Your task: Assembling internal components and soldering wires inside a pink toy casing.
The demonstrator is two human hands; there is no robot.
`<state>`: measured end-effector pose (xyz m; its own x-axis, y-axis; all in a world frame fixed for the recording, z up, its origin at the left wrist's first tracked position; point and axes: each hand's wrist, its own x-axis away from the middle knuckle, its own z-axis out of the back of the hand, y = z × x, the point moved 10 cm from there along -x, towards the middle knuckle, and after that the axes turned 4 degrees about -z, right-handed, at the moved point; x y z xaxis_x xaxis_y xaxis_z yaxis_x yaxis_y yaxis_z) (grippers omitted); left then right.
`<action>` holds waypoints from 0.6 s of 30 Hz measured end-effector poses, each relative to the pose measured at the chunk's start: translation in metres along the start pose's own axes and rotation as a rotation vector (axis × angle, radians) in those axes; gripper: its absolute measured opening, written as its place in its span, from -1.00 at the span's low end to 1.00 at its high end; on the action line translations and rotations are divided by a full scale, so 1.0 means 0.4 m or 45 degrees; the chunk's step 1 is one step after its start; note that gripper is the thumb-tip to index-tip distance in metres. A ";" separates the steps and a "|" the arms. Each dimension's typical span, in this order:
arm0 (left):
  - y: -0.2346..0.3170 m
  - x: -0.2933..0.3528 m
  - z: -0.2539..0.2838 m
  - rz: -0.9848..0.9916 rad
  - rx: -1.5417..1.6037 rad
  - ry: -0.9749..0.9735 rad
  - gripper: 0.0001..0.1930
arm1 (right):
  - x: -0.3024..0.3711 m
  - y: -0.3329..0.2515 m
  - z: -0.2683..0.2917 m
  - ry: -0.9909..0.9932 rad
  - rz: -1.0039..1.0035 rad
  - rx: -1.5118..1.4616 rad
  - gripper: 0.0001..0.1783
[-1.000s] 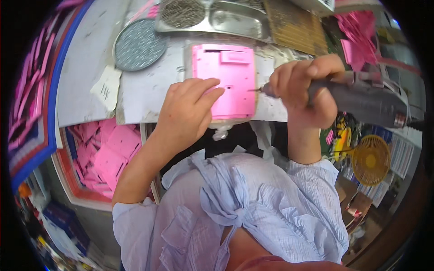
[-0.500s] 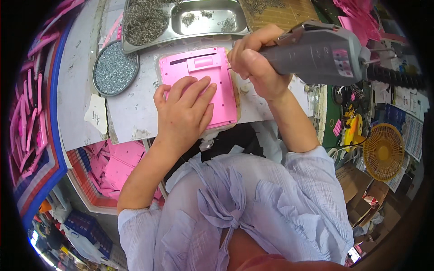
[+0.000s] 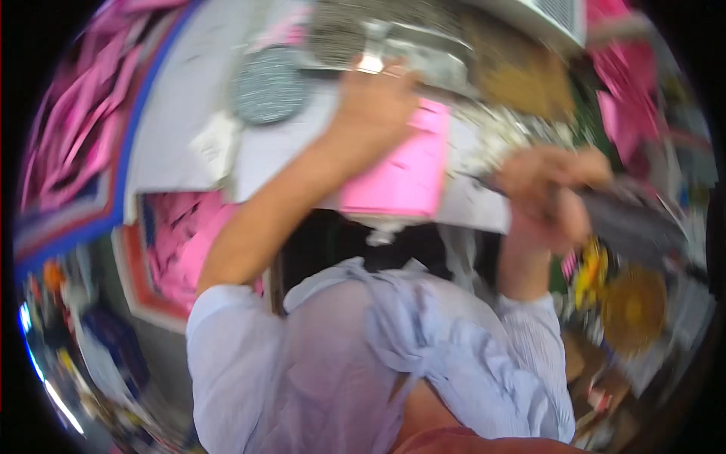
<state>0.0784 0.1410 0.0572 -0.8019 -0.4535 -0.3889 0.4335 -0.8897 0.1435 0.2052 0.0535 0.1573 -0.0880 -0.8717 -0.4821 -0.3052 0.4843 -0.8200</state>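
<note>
Workbench [image 3: 181,144]: grey top, blurred, with metal tray [image 3: 423,53] at upper centre.
Left hand [image 3: 374,102]: reaches to tray edge, above pink panel [image 3: 404,163]; grip unclear.
Right hand [image 3: 548,193]: fingers wrapped around grey power screwdriver [image 3: 631,223], centre right.

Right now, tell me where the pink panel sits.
In the head view, the pink panel lies mid-bench, just below the left hand, with the right hand holding a grey power tool beside it.

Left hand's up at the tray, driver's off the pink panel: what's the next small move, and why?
Probably pick one screw from the metal tray: the left hand reaches over its edge, while the right hand holds the electric screwdriver beside the pink panel. Blur hides detail.
</note>
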 end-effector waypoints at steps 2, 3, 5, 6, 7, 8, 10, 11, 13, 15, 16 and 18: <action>-0.016 0.063 0.148 -0.024 0.254 0.380 -0.59 | -0.027 -0.057 0.027 -0.133 0.019 -0.142 -0.76; -0.048 0.136 0.226 0.042 0.433 0.556 -0.57 | -0.035 -0.079 0.040 -0.252 0.035 -0.218 -0.78; -0.171 0.418 0.306 0.483 0.402 1.023 -0.64 | -0.037 -0.107 0.063 -0.230 0.098 -0.147 -0.80; -0.219 0.583 0.302 0.819 0.225 1.216 -0.69 | -0.031 -0.103 0.068 -0.188 0.091 -0.135 -0.81; -0.290 0.839 0.238 1.336 0.479 1.305 -0.69 | -0.033 -0.101 0.058 -0.157 0.077 -0.142 -0.81; -0.295 1.107 0.169 1.719 0.430 1.320 -0.74 | -0.040 -0.087 0.051 -0.121 0.060 -0.140 -0.82; -0.174 1.637 0.001 2.351 0.592 1.689 -0.70 | -0.054 -0.023 0.014 -0.094 -0.038 -0.200 -0.82; -0.093 1.733 -0.095 2.673 0.873 1.938 -0.58 | -0.059 -0.004 0.008 -0.066 -0.054 -0.182 -0.82; -0.032 1.940 -0.097 2.368 1.076 2.369 -0.44 | -0.078 0.051 -0.028 -0.090 -0.099 -0.270 -0.76; -0.123 1.925 -0.094 2.486 0.884 2.381 -0.38 | -0.089 0.064 -0.063 -0.121 -0.147 -0.271 -0.73; -0.177 1.889 -0.061 2.556 0.713 2.240 -0.38 | -0.094 0.063 -0.067 -0.096 -0.149 -0.233 -0.67; -0.325 1.752 0.089 2.295 0.029 1.706 -0.37 | -0.093 0.061 -0.053 -0.108 -0.137 -0.258 -0.65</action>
<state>-0.5543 -0.0631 -0.2016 0.9630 -0.2581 -0.0774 0.1510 0.2792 0.9483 0.1809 0.0962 0.1617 0.0328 -0.9037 -0.4269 -0.4932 0.3568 -0.7934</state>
